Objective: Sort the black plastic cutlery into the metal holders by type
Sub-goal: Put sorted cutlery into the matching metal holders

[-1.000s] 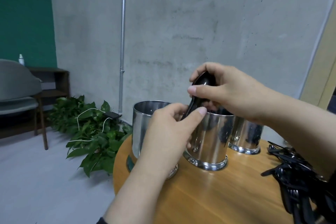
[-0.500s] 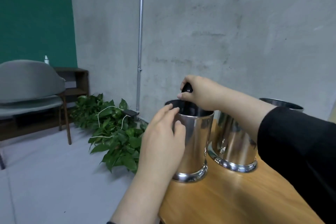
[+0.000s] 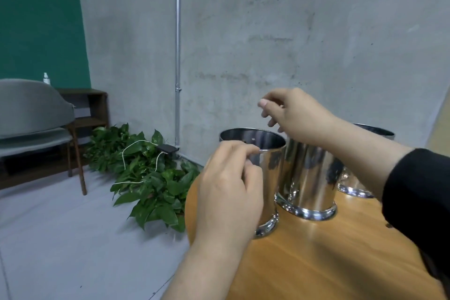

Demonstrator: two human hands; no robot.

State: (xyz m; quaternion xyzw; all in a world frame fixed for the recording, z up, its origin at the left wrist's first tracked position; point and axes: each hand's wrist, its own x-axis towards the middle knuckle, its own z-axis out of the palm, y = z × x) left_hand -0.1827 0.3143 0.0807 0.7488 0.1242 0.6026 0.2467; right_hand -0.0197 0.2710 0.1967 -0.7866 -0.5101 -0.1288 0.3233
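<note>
Holders: left holder (image 3: 267, 153) contents unclear; left hand (image 3: 229, 192) curled beside it; right hand (image 3: 299, 114) empty, loose.

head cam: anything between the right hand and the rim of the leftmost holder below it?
Nothing. In the head view the right hand hovers empty above the leftmost holder; only bare wall shows through the gap.
</note>
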